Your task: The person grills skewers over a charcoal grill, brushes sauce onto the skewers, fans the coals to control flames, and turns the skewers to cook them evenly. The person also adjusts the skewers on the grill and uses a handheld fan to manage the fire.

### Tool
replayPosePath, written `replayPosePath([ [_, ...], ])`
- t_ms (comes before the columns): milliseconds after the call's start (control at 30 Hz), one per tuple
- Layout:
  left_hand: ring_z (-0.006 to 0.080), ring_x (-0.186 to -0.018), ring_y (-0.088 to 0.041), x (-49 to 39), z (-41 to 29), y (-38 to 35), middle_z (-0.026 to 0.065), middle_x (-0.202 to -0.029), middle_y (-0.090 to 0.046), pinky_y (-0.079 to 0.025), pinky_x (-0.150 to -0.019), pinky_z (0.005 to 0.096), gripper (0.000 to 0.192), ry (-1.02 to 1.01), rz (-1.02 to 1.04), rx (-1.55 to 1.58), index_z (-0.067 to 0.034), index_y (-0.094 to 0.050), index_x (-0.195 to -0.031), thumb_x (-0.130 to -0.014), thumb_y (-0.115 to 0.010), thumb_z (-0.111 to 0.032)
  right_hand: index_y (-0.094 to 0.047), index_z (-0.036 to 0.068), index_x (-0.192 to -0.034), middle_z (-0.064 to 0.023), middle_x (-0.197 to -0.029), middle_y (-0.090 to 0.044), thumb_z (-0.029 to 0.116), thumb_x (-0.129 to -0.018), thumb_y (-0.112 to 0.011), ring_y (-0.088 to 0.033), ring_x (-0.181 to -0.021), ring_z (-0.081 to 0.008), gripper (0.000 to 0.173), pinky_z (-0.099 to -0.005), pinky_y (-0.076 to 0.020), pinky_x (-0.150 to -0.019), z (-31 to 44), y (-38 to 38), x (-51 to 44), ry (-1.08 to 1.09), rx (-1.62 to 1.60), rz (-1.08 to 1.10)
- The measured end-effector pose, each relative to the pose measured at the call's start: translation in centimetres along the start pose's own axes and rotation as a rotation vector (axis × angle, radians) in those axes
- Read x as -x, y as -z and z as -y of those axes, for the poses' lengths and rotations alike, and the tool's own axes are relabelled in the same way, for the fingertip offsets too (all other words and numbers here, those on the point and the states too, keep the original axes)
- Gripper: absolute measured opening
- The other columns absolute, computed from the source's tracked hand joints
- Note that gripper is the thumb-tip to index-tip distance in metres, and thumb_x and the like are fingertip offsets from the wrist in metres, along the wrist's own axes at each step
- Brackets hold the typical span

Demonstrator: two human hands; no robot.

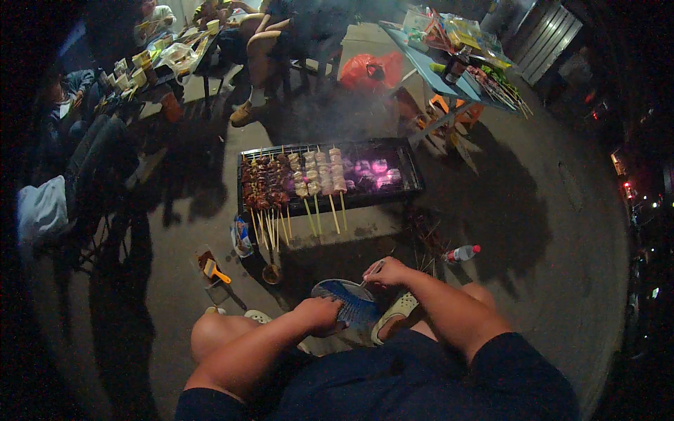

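Observation:
In the head view my left hand (322,316) is at the left edge of a blue folding fan (350,301), which lies spread between my hands over my lap. At the fan's upper right, my right hand (387,272) has its fingers closed on a thin pale stick or fan rib. Beyond them stands a black charcoal grill (376,197). Browned meat skewers (263,181) lie close together on its left, and several paler meat skewers (337,171) lie beside them, handles towards me. Coals (379,167) glow on the right part of the grill.
A brush with an orange handle (217,271) rests on a tray at the left. Nearby are a small round bowl (271,273) and a blue packet (242,238). A red-capped bottle (463,253) lies at right. Behind are a laden blue table (429,66), a red bag (371,71) and seated people.

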State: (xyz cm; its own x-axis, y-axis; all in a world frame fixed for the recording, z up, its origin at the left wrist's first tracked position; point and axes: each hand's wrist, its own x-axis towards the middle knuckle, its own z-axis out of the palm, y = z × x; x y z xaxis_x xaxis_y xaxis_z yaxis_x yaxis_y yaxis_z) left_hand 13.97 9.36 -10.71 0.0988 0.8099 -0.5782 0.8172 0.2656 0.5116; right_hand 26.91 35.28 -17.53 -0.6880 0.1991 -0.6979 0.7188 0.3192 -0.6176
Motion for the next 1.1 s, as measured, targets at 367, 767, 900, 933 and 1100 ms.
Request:
replayPosePath([
  [367, 0.0406, -0.113, -0.066, 0.8, -0.4, 0.3, 0.0222, -0.122, -0.066, -0.055, -0.094, 0.0500, 0.059, -0.050, -0.072, 0.023, -0.004, -0.060, -0.128, -0.094, -0.063, -0.052, -0.070, 0.004, -0.111, -0.0078, -0.097, -0.072, 0.036, -0.099, -0.065, -0.069, -0.082, -0.0189, 0.035, -0.0332, -0.0562, -0.070, 2.3, -1.1, -7.8, -0.044, -0.538, -0.492],
  [767, 0.0406, -0.114, -0.065, 0.8, -0.5, 0.8, 0.0224, -0.125, -0.065, -0.055, -0.095, 0.0502, 0.060, -0.077, -0.057, 0.026, -0.003, -0.060, -0.126, -0.093, -0.063, -0.054, -0.067, 0.004, -0.118, -0.0044, -0.095, -0.067, 0.029, -0.103, -0.062, -0.063, -0.073, -0.0120, 0.029, -0.0271, -0.0494, -0.057, 7.9, -2.2, -8.1, 0.022, -0.899, -0.522],
  [900, 0.0397, -0.114, -0.066, 0.9, -0.6, 0.8, 0.0221, -0.124, -0.066, -0.055, -0.094, 0.0502, 0.059, -0.052, -0.062, 0.037, -0.004, -0.060, -0.125, -0.094, -0.063, -0.054, -0.069, 0.006, -0.113, -0.0027, -0.093, -0.067, 0.027, -0.103, -0.061, -0.059, -0.067, -0.0108, 0.024, -0.0254, -0.0454, -0.054, 8.1, -1.6, -6.9, 0.072, -0.978, -0.628],
  [933, 0.0395, -0.113, -0.066, 0.8, -0.6, 0.6, 0.0221, -0.124, -0.066, -0.055, -0.094, 0.0502, 0.059, -0.050, -0.069, 0.040, -0.004, -0.060, -0.125, -0.094, -0.063, -0.054, -0.068, 0.007, -0.113, -0.0015, -0.092, -0.066, 0.026, -0.104, -0.060, -0.058, -0.069, -0.0104, 0.023, -0.0249, -0.0444, -0.054, 8.1, -1.3, -6.5, 0.077, -0.980, -0.624],
  [1100, 0.0395, -0.111, -0.067, 0.3, -0.9, 0.7, 0.0223, -0.122, -0.066, -0.056, -0.092, 0.0502, 0.057, -0.068, -0.044, 0.019, -0.004, -0.060, -0.123, -0.094, -0.062, -0.053, -0.068, 0.009, -0.112, 0.0012, -0.090, -0.062, 0.025, -0.104, -0.059, -0.054, -0.071, -0.0093, 0.020, -0.0249, -0.0421, -0.055, 6.3, 0.7, -4.8, 0.093, -1.067, -0.639],
])
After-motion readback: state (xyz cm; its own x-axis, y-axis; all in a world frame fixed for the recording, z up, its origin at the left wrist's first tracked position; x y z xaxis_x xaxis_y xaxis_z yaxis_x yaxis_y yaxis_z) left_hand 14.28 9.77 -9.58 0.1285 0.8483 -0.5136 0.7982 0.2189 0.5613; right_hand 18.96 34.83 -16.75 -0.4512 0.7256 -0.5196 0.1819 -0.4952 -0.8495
